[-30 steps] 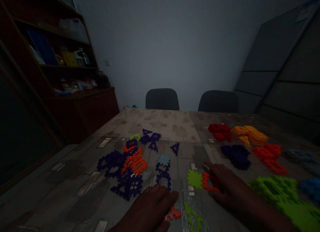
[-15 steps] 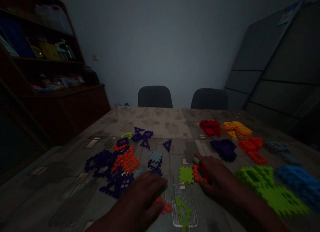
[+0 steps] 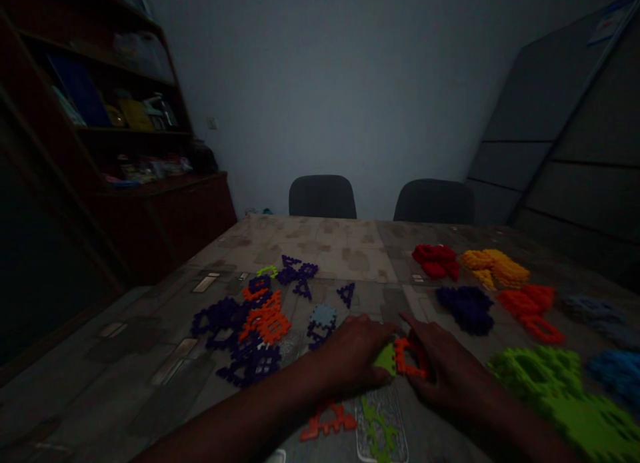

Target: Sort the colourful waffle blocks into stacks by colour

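Note:
In dim light, my left hand lies on the table with its fingers curled over a lime green interlocking piece. My right hand rests just to the right, fingers bent on an orange frame-shaped piece that touches the green one. A small orange piece lies on the table below my left wrist. A green piece lies on a clear plate near the front edge.
The patterned table carries a flat purple and orange assembly at left and sorted piles at right: red, yellow-orange, purple, orange, green, blue. Two chairs stand behind; a shelf stands left.
My left hand has let go of the small orange piece and moved up and right onto the green piece. My right hand has stayed on the orange frame piece.

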Available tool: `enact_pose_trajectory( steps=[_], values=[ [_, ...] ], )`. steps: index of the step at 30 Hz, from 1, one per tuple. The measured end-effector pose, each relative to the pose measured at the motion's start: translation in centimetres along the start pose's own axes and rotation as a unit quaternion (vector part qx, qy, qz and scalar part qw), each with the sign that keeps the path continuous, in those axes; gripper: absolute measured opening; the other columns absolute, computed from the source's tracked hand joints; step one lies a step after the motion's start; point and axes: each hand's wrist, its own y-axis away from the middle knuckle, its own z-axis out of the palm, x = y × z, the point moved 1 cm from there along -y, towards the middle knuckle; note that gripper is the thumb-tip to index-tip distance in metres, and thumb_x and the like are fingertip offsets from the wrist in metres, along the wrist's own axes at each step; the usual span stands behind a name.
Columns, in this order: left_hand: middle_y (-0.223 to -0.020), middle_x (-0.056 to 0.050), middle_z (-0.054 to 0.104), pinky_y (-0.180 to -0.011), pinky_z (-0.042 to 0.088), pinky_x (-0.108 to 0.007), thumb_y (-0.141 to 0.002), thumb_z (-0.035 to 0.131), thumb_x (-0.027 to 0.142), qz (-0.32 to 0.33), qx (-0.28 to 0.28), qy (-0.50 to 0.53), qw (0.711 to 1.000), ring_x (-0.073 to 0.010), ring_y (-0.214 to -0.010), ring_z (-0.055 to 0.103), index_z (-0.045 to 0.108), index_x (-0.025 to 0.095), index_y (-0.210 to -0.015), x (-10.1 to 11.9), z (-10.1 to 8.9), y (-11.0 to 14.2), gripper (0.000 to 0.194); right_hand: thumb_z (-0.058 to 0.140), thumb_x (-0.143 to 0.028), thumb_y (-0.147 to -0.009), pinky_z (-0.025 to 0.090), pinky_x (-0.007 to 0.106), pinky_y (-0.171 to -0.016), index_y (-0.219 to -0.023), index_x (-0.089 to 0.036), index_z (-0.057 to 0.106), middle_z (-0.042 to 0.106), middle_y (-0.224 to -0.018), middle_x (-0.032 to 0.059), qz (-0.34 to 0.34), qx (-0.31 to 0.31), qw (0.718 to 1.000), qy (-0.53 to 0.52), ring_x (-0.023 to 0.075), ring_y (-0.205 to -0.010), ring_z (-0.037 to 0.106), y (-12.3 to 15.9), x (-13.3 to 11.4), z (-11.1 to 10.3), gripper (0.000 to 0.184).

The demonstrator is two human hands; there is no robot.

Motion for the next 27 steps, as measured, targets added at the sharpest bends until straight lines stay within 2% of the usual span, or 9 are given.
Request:
enact_pose_trajectory(
  steps=[4, 9, 12, 14, 17, 20, 24, 27],
  values=[
    [-0.125, -0.012, 0.068, -0.101, 0.048, -0.047, -0.079, 0.079, 0.030, 0.021, -0.009, -0.029, 0.999, -0.0337, -0.114, 0.062, 0.052, 0.020, -0.138, 0.2, 0.0, 0.3, 0.065, 0.061, -0.020, -0.074, 0.046, 0.047, -0.101, -0.155, -0.014, 0.037, 0.063, -0.126, 0.0168, -0.007, 0.007, 1.000, 0.009, 0.0311, -0.115, 0.058, -0.1, 0.7, 0.1, 0.085],
    [-0.126, -0.015, 0.068, -0.100, 0.050, -0.047, -0.080, 0.079, 0.029, 0.011, 0.003, -0.051, 0.999, -0.0339, -0.115, 0.062, 0.051, 0.016, -0.140, -0.7, -0.5, 0.8, 0.067, 0.061, -0.019, -0.074, 0.049, 0.046, -0.093, -0.155, -0.015, 0.038, 0.066, -0.115, 0.0151, 0.026, -0.002, 0.999, 0.021, 0.0303, -0.105, 0.061, -0.3, 1.0, -0.3, 0.084],
    [-0.138, -0.012, 0.062, -0.108, 0.045, -0.044, -0.081, 0.080, 0.025, -0.006, 0.031, -0.055, 0.998, -0.0306, -0.125, 0.058, 0.047, 0.019, -0.143, -1.9, -1.8, 1.1, 0.071, 0.062, -0.019, -0.076, 0.048, 0.048, -0.098, -0.157, -0.022, 0.036, 0.065, -0.124, 0.0143, 0.028, -0.016, 0.999, -0.003, 0.0314, -0.113, 0.060, -0.2, 0.8, -0.5, 0.086],
    [-0.142, -0.010, 0.059, -0.111, 0.042, -0.043, -0.087, 0.074, 0.020, -0.031, 0.063, -0.061, 0.996, -0.0284, -0.130, 0.054, 0.047, 0.021, -0.142, -3.2, -3.3, 1.8, 0.062, 0.063, -0.018, -0.076, 0.046, 0.050, -0.104, -0.157, -0.025, 0.036, 0.060, -0.136, 0.0141, 0.014, -0.028, 0.999, -0.028, 0.0324, -0.123, 0.057, 0.1, 0.7, -0.5, 0.086],
    [-0.131, -0.010, 0.063, -0.106, 0.044, -0.042, -0.096, 0.056, 0.015, -0.091, 0.111, -0.074, 0.987, -0.0266, -0.124, 0.056, 0.058, 0.020, -0.129, -5.4, -5.8, 4.3, 0.033, 0.061, -0.012, -0.076, 0.039, 0.052, -0.113, -0.158, -0.029, 0.035, 0.052, -0.150, 0.0122, -0.010, -0.062, 0.997, -0.050, 0.0325, -0.137, 0.048, 0.8, 0.8, -0.5, 0.088],
    [-0.110, -0.012, 0.067, -0.093, 0.048, -0.042, -0.095, 0.056, 0.019, -0.151, 0.115, -0.092, 0.977, -0.0299, -0.106, 0.062, 0.068, 0.017, -0.105, -7.3, -7.3, 7.9, 0.016, 0.063, -0.009, -0.074, 0.035, 0.054, -0.116, -0.159, -0.033, 0.033, 0.046, -0.157, 0.0092, -0.008, -0.094, 0.994, -0.064, 0.0330, -0.145, 0.039, 1.4, 1.1, -0.7, 0.094],
    [-0.102, -0.010, 0.068, -0.085, 0.047, -0.039, -0.092, 0.061, 0.031, -0.193, 0.086, -0.098, 0.972, -0.0300, -0.099, 0.062, 0.069, 0.019, -0.102, -8.5, -7.0, 11.7, 0.017, 0.072, -0.015, -0.074, 0.035, 0.057, -0.117, -0.159, -0.035, 0.032, 0.041, -0.160, 0.0100, 0.028, -0.120, 0.989, -0.087, 0.0365, -0.147, 0.035, 1.4, 0.8, -1.6, 0.097],
    [-0.099, -0.006, 0.069, -0.081, 0.046, -0.036, -0.086, 0.065, 0.032, -0.208, 0.072, -0.093, 0.971, -0.0283, -0.097, 0.063, 0.068, 0.022, -0.104, -8.9, -5.9, 12.7, 0.021, 0.075, -0.018, -0.075, 0.034, 0.058, -0.117, -0.160, -0.033, 0.031, 0.041, -0.160, 0.0117, 0.033, -0.116, 0.989, -0.086, 0.0364, -0.146, 0.037, 1.1, 0.5, -2.2, 0.096]
  ],
)
